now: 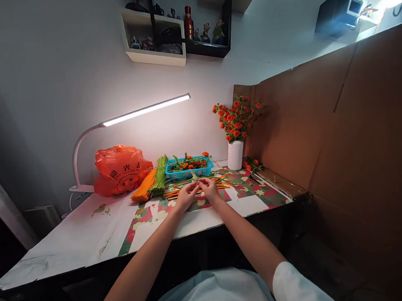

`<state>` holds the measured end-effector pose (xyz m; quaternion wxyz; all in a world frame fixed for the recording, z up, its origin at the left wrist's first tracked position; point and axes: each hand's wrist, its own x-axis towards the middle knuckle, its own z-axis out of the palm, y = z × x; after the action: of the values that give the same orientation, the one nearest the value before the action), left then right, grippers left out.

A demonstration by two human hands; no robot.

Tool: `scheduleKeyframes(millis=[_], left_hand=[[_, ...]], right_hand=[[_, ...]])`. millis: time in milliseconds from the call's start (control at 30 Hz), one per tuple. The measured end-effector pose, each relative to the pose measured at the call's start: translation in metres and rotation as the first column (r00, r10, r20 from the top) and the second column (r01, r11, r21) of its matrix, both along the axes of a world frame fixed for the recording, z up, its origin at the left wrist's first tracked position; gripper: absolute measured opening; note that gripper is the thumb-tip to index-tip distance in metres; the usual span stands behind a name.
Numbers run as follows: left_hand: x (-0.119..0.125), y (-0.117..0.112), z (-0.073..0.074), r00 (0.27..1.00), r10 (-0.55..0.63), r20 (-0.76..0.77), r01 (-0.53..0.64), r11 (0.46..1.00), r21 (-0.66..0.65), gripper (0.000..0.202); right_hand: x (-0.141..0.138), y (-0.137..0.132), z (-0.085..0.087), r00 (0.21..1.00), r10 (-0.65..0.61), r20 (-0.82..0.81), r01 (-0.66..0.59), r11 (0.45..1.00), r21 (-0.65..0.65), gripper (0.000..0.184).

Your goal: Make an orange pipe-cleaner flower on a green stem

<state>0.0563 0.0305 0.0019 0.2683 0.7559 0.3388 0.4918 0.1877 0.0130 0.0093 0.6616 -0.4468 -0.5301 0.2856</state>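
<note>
My left hand (188, 194) and my right hand (208, 188) meet above the front middle of the table, fingertips pinched together. A small pale green piece (195, 176) sticks up between them; its exact kind is too small to make out. Under and behind my hands lie loose orange pipe cleaners (225, 184) and some green ones. To the left rest a thick bundle of orange pipe cleaners (144, 189) and a bundle of green pipe cleaners (161, 176). Just beyond my fingers sits a blue plastic basket (175, 175) with orange flowers and green stems.
A white ribbed vase (235, 155) with orange flowers (235, 121) stands at the back right, beside a tall cardboard wall (322, 129). At the left are a red plastic bag (122, 169) and a lit desk lamp (147, 109). Shelves (156, 58) hang above.
</note>
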Motion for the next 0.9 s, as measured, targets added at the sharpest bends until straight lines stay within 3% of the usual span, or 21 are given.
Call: scheduleKeyframes(millis=[100, 200, 367, 433, 500, 567, 633, 700, 800, 867, 900], left_hand=[[-0.003, 0.004, -0.006, 0.998, 0.051, 0.048, -0.057, 0.989, 0.134, 0.031], [-0.012, 0.004, -0.007, 0.990, 0.142, -0.025, -0.129, 0.949, 0.287, 0.018], [-0.015, -0.001, -0.005, 0.963, 0.102, -0.251, 0.008, 0.915, 0.402, 0.014], [-0.016, -0.003, -0.003, 0.948, 0.095, -0.304, 0.042, 0.908, 0.417, 0.020], [-0.020, -0.003, -0.002, 0.933, 0.182, -0.310, -0.037, 0.906, 0.421, 0.027], [-0.027, -0.001, -0.001, 0.890, 0.318, -0.327, -0.169, 0.895, 0.412, 0.031], [-0.032, 0.002, -0.001, 0.818, 0.418, -0.395, -0.266, 0.884, 0.385, 0.029], [-0.035, 0.005, -0.003, 0.754, 0.458, -0.471, -0.326, 0.883, 0.336, 0.025], [-0.036, 0.010, -0.006, 0.750, 0.452, -0.483, -0.374, 0.892, 0.253, 0.023], [-0.037, 0.014, -0.008, 0.785, 0.446, -0.430, -0.393, 0.895, 0.211, 0.023], [-0.037, 0.016, -0.009, 0.797, 0.450, -0.402, -0.406, 0.893, 0.195, 0.022]], right_hand=[[-0.003, 0.000, -0.004, 0.965, 0.148, -0.217, -0.153, 0.988, -0.003, 0.030], [-0.002, -0.006, -0.006, 0.943, 0.235, -0.238, -0.261, 0.962, -0.084, 0.035], [-0.001, -0.010, -0.007, 0.951, 0.261, -0.163, -0.287, 0.944, -0.164, 0.035], [0.002, -0.010, -0.006, 0.991, 0.127, -0.039, -0.131, 0.983, -0.127, 0.030], [0.007, -0.011, -0.004, 0.981, -0.149, 0.125, 0.154, 0.987, -0.036, 0.022], [0.012, -0.015, -0.001, 0.855, -0.421, 0.302, 0.426, 0.903, 0.054, 0.013], [0.013, -0.021, 0.001, 0.701, -0.518, 0.490, 0.551, 0.830, 0.089, 0.011], [0.011, -0.028, 0.001, 0.610, -0.398, 0.685, 0.478, 0.874, 0.082, 0.017], [0.003, -0.036, 0.002, 0.479, -0.065, 0.875, 0.134, 0.991, 0.001, 0.033], [0.000, -0.038, 0.003, 0.441, 0.051, 0.896, -0.006, 0.999, -0.053, 0.041], [-0.001, -0.038, 0.003, 0.461, 0.066, 0.885, -0.014, 0.998, -0.067, 0.044]])
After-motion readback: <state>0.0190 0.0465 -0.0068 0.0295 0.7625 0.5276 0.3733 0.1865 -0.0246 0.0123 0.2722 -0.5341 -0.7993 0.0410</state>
